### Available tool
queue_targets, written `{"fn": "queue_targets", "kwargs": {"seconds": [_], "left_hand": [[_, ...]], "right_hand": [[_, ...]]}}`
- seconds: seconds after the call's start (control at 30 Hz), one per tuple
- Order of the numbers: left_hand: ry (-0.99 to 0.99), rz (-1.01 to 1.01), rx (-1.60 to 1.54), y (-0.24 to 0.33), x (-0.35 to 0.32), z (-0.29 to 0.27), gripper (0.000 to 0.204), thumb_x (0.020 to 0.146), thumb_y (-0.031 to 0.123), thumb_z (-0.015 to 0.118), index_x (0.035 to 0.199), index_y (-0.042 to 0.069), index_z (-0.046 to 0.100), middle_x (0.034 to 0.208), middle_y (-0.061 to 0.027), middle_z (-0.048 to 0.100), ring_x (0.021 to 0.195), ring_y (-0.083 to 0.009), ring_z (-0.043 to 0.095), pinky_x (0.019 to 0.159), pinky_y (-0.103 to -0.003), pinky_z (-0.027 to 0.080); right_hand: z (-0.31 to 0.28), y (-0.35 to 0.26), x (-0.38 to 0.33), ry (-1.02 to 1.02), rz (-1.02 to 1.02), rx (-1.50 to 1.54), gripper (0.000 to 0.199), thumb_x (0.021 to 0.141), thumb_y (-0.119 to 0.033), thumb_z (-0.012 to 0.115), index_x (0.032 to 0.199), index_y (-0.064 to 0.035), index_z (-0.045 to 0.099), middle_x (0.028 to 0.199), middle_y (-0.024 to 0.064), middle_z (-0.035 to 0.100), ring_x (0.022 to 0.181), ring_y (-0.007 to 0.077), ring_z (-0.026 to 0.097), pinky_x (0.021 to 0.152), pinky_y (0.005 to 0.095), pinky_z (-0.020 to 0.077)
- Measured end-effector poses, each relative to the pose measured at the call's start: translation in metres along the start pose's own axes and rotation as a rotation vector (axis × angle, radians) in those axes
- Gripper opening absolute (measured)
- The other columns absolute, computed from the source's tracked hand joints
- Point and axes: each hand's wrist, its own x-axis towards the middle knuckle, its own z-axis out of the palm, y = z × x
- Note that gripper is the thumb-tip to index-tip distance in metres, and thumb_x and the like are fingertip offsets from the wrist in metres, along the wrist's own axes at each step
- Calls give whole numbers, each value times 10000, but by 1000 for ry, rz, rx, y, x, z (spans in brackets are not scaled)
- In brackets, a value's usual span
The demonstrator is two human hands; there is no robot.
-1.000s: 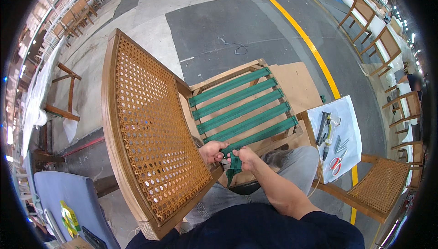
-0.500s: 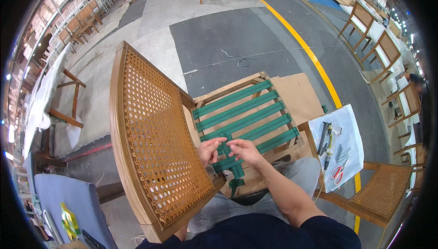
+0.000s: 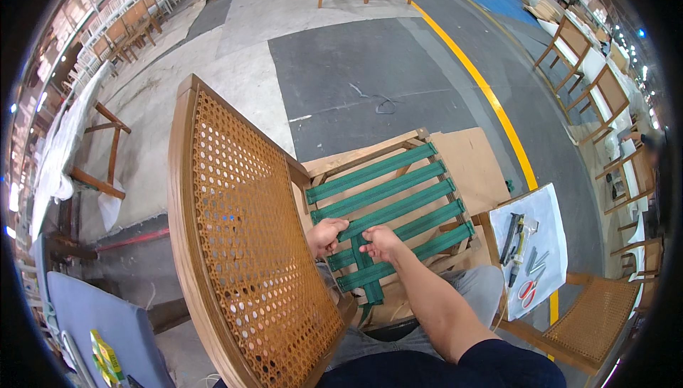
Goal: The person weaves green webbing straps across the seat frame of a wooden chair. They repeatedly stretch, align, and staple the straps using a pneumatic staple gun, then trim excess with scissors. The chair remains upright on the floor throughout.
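Before me stands a wooden chair frame with a woven cane back (image 3: 245,224) on the left. Green webbing straps (image 3: 398,202) run side to side across its open seat. A shorter green cross strap (image 3: 364,263) passes through the straps nearest me, and its tail hangs at the near edge. My left hand (image 3: 327,237) is closed at the cross strap's far part, fingertips pinching the webbing beside the cane back. My right hand (image 3: 383,243), fingers curled, grips at the same webbing just to the right. The fingers partly hide the strap's far end.
On the right, a white-covered surface (image 3: 548,235) bears red-handled scissors (image 3: 527,293), a black-and-yellow tool (image 3: 519,246) and metal strips. Another cane chair (image 3: 594,306) stands beyond. Cardboard (image 3: 469,160) lies under the frame. A blue-grey padded piece (image 3: 107,324) is at lower left.
Both hands have moved slightly away from me along the cross strap and closed in more. Its near tail hangs shorter. The whole view has shifted a little.
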Motion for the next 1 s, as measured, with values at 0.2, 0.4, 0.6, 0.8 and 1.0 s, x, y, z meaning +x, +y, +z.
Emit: {"fn": "queue_targets", "kwargs": {"seconds": [0.2, 0.4, 0.6, 0.8, 1.0], "left_hand": [[-78, 114, -263, -20, -11, -19, 403, 1143, 315, 476, 1439, 89, 633, 644, -9, 539, 456, -104, 444, 432, -287, 357], [-51, 554, -256, -1, -24, -14, 621, 1107, 447, 493, 1527, -9, 527, 682, 6, 578, 523, -88, 477, 454, -251, 364], [84, 617, -312, -2, -6, -34, 505, 1113, 373, 509, 1421, -7, 632, 960, -69, 731, 511, -92, 514, 456, -251, 392], [462, 654, -255, -9, 33, -43, 384, 1123, 265, 520, 1402, 25, 626, 1230, -87, 702, 519, -105, 561, 464, -273, 469], [523, 661, -349, 8, 51, -36, 381, 1115, 222, 529, 1431, 20, 591, 1263, -118, 687, 517, -124, 586, 479, -285, 515]], "right_hand": [[6, -11, -20, -111, 66, -29, 265, 1053, -160, 661, 1265, -7, 618, 1001, 113, 681, 710, 185, 700, 517, 310, 506], [-11, -31, -23, 86, -633, -319, 287, 1044, -223, 699, 1274, -52, 719, 1057, 88, 730, 831, 152, 692, 620, 288, 545], [40, -82, 3, -153, -423, -287, 266, 1100, -202, 576, 1257, -39, 716, 1006, 70, 698, 857, 146, 695, 637, 301, 547], [72, -116, 53, 60, 13, -367, 194, 1092, -104, 522, 1224, -1, 620, 988, 86, 665, 739, 169, 673, 591, 295, 560], [71, -99, 97, -42, -66, 986, 120, 1070, -117, 590, 1161, -59, 538, 925, 71, 582, 679, 158, 589, 551, 273, 511]]}}
